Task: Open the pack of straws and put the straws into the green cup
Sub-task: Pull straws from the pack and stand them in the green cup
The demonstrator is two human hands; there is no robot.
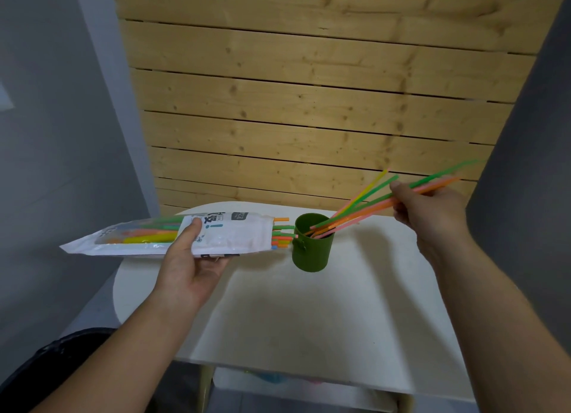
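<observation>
Straws point(355, 215), neon orange, green, pink, yellow, lean in green cup point(312, 245).

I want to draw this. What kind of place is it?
Probably a plain room at home, though I can't be sure: a small white table holding a green cup, a wooden plank wall behind it, and a grey wall on the left.

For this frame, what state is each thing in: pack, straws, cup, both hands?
green cup: standing on the table
straw pack: open at one end, held level in the air
straws in the pack: ends poke out of the opening
loose straws: lower ends in the green cup, leaning right
left hand: grips the straw pack
right hand: grips the loose straws
</observation>
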